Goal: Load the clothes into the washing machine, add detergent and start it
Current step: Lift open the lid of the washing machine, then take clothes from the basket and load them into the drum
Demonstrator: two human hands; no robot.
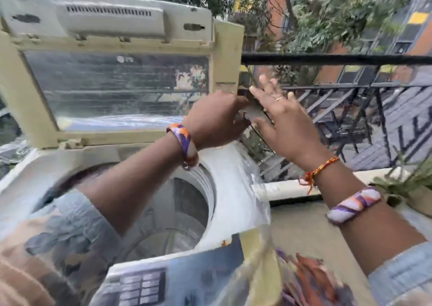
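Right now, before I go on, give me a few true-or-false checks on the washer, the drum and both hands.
1. The washing machine lid is raised. True.
2. The drum is packed with clothes. False: no clothes show in the part in view.
3. Both hands are down inside the drum. False: the left hand and right hand are up at the lid's right edge.
4. A black railing runs behind the machine. True.
5. The right hand's fingers are spread. True.

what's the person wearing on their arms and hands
Left hand: a chunky purple, orange and white bangle at the wrist, patterned blue-grey sleeve. Right hand: thin gold ring, red-and-yellow thread, matching striped bangle, light blue sleeve.
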